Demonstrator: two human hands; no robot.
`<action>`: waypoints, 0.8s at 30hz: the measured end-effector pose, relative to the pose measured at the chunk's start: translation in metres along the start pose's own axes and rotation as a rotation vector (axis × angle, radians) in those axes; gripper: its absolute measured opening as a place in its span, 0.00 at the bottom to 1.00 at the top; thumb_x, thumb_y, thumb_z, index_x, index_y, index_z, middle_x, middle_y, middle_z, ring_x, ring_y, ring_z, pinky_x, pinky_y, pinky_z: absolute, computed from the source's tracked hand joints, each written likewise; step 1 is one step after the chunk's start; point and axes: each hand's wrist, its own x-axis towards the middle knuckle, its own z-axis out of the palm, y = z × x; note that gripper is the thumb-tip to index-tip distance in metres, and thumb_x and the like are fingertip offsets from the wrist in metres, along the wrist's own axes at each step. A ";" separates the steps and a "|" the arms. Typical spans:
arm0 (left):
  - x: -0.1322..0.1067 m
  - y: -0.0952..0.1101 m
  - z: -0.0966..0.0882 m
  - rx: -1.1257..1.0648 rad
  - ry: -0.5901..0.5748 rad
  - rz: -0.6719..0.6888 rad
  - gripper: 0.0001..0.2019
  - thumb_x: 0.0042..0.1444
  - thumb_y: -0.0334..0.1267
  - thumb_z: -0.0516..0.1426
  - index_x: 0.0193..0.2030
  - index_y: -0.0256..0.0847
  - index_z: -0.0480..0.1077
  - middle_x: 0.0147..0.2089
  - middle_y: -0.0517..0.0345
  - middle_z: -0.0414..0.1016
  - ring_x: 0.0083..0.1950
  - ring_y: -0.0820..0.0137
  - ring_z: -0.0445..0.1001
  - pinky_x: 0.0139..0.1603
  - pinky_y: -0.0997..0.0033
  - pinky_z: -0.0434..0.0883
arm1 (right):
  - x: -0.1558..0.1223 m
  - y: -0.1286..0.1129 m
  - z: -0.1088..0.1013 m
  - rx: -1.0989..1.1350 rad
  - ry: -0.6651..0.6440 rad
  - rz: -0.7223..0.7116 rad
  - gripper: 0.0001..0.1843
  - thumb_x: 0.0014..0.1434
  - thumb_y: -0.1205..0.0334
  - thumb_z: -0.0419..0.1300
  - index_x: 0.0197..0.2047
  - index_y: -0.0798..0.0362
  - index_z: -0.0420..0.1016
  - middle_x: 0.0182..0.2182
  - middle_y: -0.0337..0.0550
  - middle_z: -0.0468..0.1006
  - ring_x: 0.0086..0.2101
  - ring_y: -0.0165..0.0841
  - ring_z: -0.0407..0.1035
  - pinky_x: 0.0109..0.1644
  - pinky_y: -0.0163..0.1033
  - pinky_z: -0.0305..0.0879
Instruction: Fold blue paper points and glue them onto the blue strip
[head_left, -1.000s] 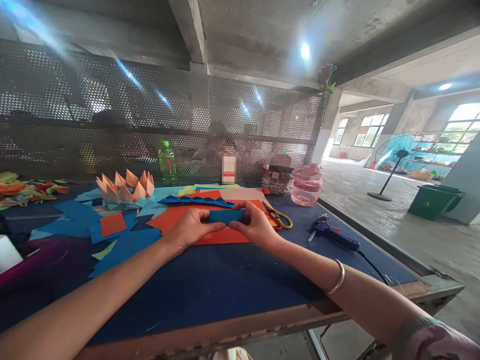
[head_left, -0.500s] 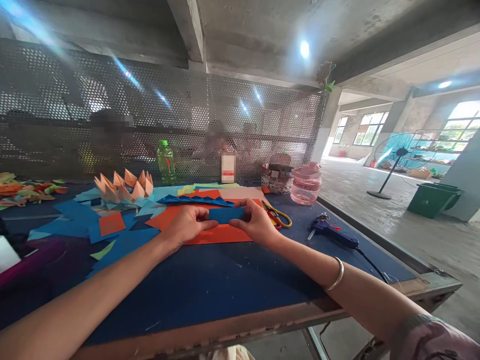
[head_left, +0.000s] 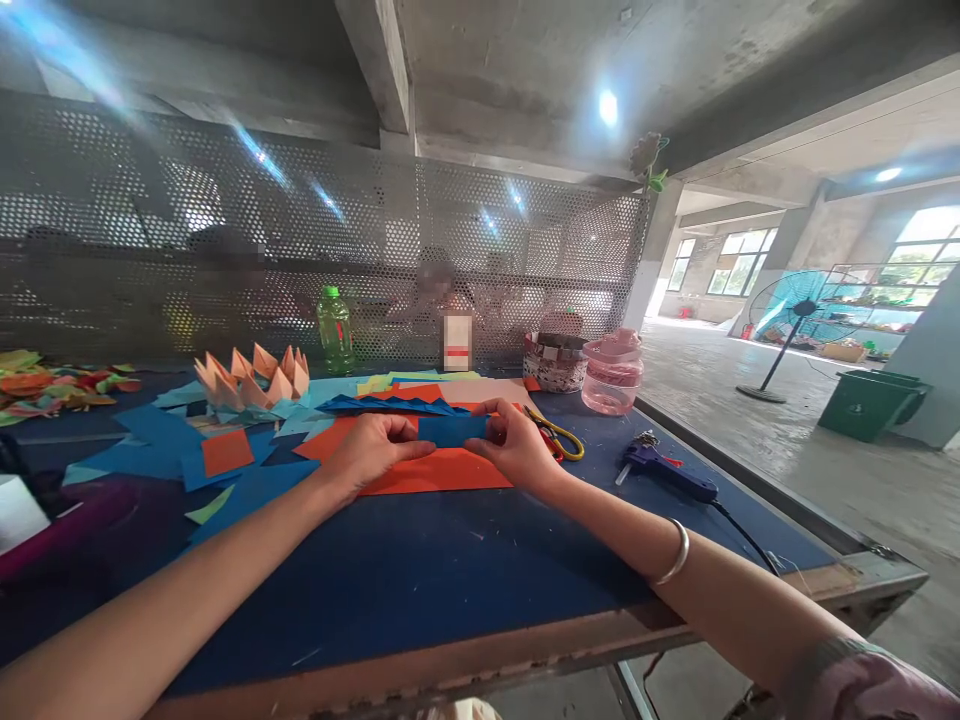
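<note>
Your left hand point(head_left: 373, 450) and right hand point(head_left: 517, 450) are both closed on the ends of a folded blue paper strip point(head_left: 452, 431), centre frame, over an orange sheet point(head_left: 427, 475). Yellow-handled scissors point(head_left: 555, 435) lie just right of your right hand; hot glue gun point(head_left: 664, 480) farther right.

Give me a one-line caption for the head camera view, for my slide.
Left hand and right hand pinch a blue paper strip above orange card on a blue-topped worktable.
</note>
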 end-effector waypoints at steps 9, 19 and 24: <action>-0.001 0.002 0.002 0.041 0.008 0.020 0.17 0.38 0.47 0.62 0.14 0.42 0.59 0.16 0.67 0.56 0.20 0.74 0.54 0.24 0.73 0.51 | -0.001 -0.003 0.000 -0.045 0.021 0.006 0.15 0.48 0.63 0.61 0.40 0.50 0.66 0.22 0.30 0.65 0.24 0.28 0.61 0.30 0.34 0.56; -0.001 -0.001 -0.002 -0.196 -0.038 -0.021 0.18 0.41 0.55 0.62 0.26 0.40 0.73 0.27 0.59 0.73 0.31 0.67 0.70 0.34 0.70 0.66 | 0.000 0.006 0.001 -0.136 0.024 -0.037 0.14 0.51 0.65 0.58 0.42 0.50 0.66 0.25 0.33 0.66 0.27 0.30 0.62 0.33 0.35 0.58; 0.000 -0.004 -0.001 -0.528 -0.098 -0.195 0.16 0.42 0.51 0.65 0.33 0.41 0.75 0.31 0.58 0.77 0.32 0.69 0.72 0.37 0.69 0.71 | -0.002 0.004 0.003 -0.196 -0.020 -0.134 0.09 0.53 0.67 0.56 0.39 0.50 0.66 0.29 0.37 0.71 0.31 0.30 0.65 0.37 0.35 0.61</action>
